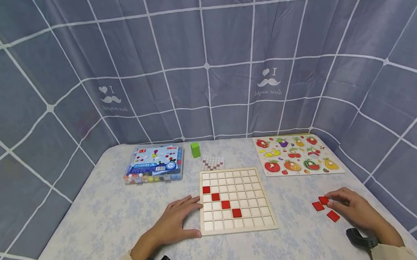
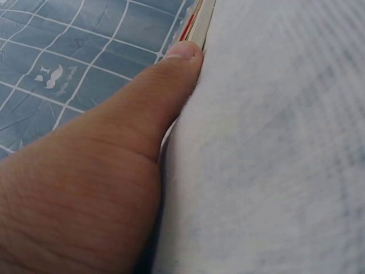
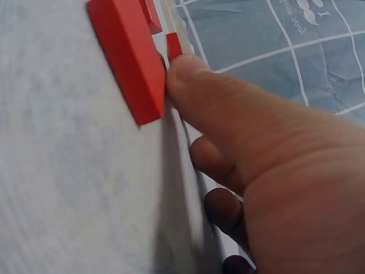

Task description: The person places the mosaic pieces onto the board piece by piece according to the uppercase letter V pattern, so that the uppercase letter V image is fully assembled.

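A square wooden grid board lies mid-table, with several red tiles running in a diagonal line down its cells. My left hand rests at its left edge, fingers and thumb spread, fingertips right at the frame. In the left wrist view the thumb reaches the board's edge. Off to the right, my right hand pinches a red tile between thumb and fingers. Two other red tiles lie loose beside it, one to the left and one nearer me. The right thumb overlaps the pinched tile.
A small printed pattern card lies just behind the board. Behind it to the left stand a green block and a clear box of colourful pieces. A fruit puzzle board lies at the back right. Grey-blue curtains surround the table.
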`<state>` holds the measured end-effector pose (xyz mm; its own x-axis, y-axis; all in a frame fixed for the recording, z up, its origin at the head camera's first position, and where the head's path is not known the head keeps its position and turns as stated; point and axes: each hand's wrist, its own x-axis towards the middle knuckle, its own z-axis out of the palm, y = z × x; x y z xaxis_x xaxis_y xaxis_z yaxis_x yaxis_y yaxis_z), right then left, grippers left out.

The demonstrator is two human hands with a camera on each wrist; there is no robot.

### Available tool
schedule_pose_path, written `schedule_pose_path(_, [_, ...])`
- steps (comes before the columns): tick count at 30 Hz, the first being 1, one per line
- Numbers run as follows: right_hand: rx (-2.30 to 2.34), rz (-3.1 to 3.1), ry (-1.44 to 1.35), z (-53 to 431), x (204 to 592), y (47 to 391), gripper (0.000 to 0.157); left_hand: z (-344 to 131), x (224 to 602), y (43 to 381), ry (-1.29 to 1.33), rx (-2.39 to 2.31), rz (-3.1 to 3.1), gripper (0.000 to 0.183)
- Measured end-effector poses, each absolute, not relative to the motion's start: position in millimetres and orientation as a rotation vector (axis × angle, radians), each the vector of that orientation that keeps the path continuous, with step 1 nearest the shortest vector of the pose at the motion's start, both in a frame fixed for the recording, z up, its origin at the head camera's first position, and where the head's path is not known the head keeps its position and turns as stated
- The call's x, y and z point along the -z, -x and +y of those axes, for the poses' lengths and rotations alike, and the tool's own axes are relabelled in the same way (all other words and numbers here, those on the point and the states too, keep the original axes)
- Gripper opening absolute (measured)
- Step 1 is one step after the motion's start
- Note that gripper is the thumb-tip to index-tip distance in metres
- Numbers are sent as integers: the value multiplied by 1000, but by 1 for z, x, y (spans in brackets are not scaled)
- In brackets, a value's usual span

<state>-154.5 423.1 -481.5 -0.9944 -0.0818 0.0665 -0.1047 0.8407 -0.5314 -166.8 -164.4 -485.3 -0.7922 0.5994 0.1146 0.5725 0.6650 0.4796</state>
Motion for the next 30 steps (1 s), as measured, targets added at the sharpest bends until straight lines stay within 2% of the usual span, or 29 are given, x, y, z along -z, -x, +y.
schedule_pose_path(11, [-955,-2894,-95,417,483,157,39,-167,485,166,-981,-793,2815,80])
schedule_pose_path(20, [-906,-2679,-187,412,482,163,24,-165,486,165,-1009,-796,2811,79])
schedule_pose_path(30, [-935,-2578,-338,371,461,191,22,-164,484,165,-1000,-805,2810,77])
